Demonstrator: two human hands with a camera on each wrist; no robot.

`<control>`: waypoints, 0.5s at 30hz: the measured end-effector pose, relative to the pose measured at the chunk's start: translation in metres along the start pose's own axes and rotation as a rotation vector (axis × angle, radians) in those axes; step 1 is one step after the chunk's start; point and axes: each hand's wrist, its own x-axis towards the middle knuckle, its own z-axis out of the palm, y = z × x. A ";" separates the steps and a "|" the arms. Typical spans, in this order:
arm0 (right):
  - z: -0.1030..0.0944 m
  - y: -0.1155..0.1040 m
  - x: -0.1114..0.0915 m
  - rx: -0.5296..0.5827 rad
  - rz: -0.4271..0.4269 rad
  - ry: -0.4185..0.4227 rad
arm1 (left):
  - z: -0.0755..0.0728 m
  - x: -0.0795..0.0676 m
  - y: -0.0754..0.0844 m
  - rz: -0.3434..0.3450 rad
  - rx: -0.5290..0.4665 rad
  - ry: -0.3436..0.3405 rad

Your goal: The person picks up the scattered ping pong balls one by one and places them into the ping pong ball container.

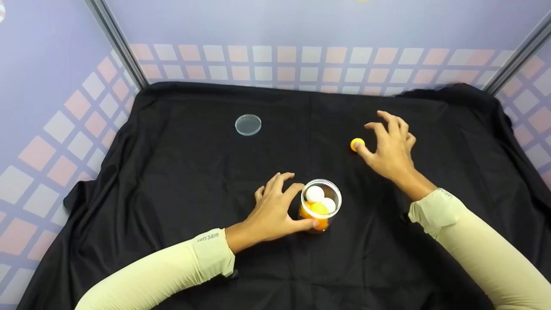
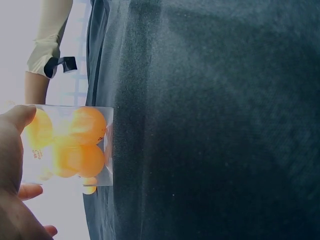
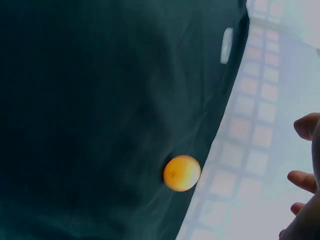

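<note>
A clear plastic jar (image 1: 337,194) without its lid stands on the black cloth, with white and orange ping-pong balls (image 1: 315,194) inside. My left hand (image 1: 275,211) holds the jar from its left side, thumb in front and index finger at the rim; the other fingers stay off it. The left wrist view shows several orange balls (image 2: 88,125) through the jar's wall. To the right, a single orange ping-pong ball (image 1: 357,142) lies on the cloth. Over it hovers my right hand (image 1: 391,150), fingers spread and thumb overlapping the ball in the head view. The right wrist view shows this ball (image 3: 182,173) apart from the fingers.
A clear round lid (image 1: 248,125) lies flat on the cloth toward the back left. Black cloth (image 1: 193,163) with folds covers the table. Tile-patterned panels (image 1: 275,64) enclose the back and both sides, joined by metal posts (image 1: 120,43).
</note>
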 end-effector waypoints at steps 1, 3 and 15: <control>0.001 0.004 0.002 -0.007 0.018 -0.008 | 0.000 0.000 0.000 0.000 0.002 0.000; 0.004 0.012 0.004 -0.011 0.053 -0.024 | 0.000 0.000 0.000 -0.002 0.003 -0.001; 0.030 0.037 0.011 -0.013 0.157 -0.096 | 0.001 0.000 0.000 0.000 0.005 0.001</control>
